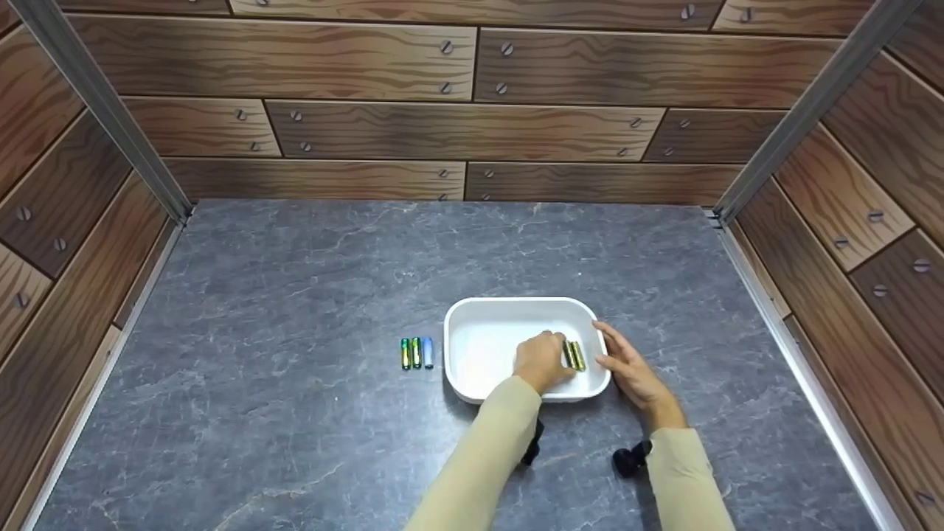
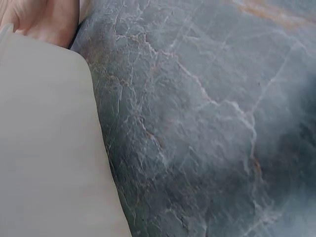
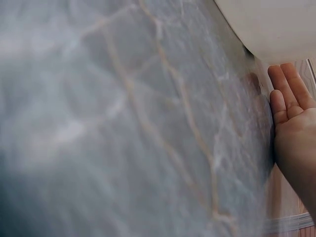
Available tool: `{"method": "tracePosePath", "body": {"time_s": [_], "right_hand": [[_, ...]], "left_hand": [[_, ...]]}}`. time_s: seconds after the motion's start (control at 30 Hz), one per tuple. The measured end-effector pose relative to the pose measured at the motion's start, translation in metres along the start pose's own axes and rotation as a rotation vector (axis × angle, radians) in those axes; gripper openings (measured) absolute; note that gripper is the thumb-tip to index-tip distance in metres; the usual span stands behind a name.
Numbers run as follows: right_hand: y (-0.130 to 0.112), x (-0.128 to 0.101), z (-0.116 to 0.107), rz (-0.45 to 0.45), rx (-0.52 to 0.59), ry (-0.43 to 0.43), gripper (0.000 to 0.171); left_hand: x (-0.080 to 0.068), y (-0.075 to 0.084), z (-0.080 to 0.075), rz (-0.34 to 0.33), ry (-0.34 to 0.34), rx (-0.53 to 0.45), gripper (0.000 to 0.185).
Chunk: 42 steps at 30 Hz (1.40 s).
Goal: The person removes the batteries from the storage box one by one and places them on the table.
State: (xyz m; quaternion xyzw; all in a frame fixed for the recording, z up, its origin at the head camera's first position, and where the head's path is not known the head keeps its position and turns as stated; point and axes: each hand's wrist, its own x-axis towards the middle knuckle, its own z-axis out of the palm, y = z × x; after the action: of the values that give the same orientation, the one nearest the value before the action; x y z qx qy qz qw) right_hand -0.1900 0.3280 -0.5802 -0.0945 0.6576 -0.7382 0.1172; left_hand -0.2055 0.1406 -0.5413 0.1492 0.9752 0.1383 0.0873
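Observation:
A white rectangular tub (image 1: 472, 306) stands on the table. My left hand (image 1: 540, 360) reaches inside it, back of the hand up, with thumb and forefinger at the two ends of a gold battery. Gold batteries (image 1: 578, 355) lie side by side there, partly hidden by that hand. At the tub's right end is my right hand (image 1: 636, 375), its fingertips and thumb against the rim. The right wrist view shows straight fingers (image 3: 291, 89) beside the tub's white wall (image 3: 276, 24). Only part of the left hand (image 2: 47, 22) enters the left wrist view, above its sleeve.
Left of the tub, two green-and-gold batteries (image 1: 411, 353) and a blue battery (image 1: 428, 352) stand in a row on the grey marbled table (image 1: 295, 295). Wood-patterned panels (image 1: 369, 66) and metal corner posts (image 1: 110, 110) enclose the table at the back and sides.

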Motion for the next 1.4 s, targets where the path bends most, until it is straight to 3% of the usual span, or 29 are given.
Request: {"method": "tracePosePath", "body": {"time_s": [0.27, 0.6, 0.83, 1.1, 1.4], "right_hand": [[0.000, 0.001, 0.002, -0.030, 0.010, -0.003, 0.059], [-0.001, 0.000, 0.003, 0.007, 0.000, 0.037, 0.060], [-0.001, 0.000, 0.002, 0.003, 0.009, 0.010, 0.059], [0.000, -0.001, 0.001, -0.047, 0.034, -0.052, 0.054], [-0.001, 0.001, 0.001, 0.012, 0.011, 0.002, 0.057]], "left_hand": [[0.001, 0.002, 0.000, 0.014, 0.024, 0.039, 0.042], [0.002, -0.002, -0.001, 0.048, 0.054, 0.053, 0.039], [0.004, -0.002, -0.007, 0.024, 0.019, 0.011, 0.037], [0.005, -0.005, -0.015, 0.063, 0.035, -0.019, 0.040], [0.003, -0.011, -0.022, 0.101, 0.057, -0.129, 0.048]]}}
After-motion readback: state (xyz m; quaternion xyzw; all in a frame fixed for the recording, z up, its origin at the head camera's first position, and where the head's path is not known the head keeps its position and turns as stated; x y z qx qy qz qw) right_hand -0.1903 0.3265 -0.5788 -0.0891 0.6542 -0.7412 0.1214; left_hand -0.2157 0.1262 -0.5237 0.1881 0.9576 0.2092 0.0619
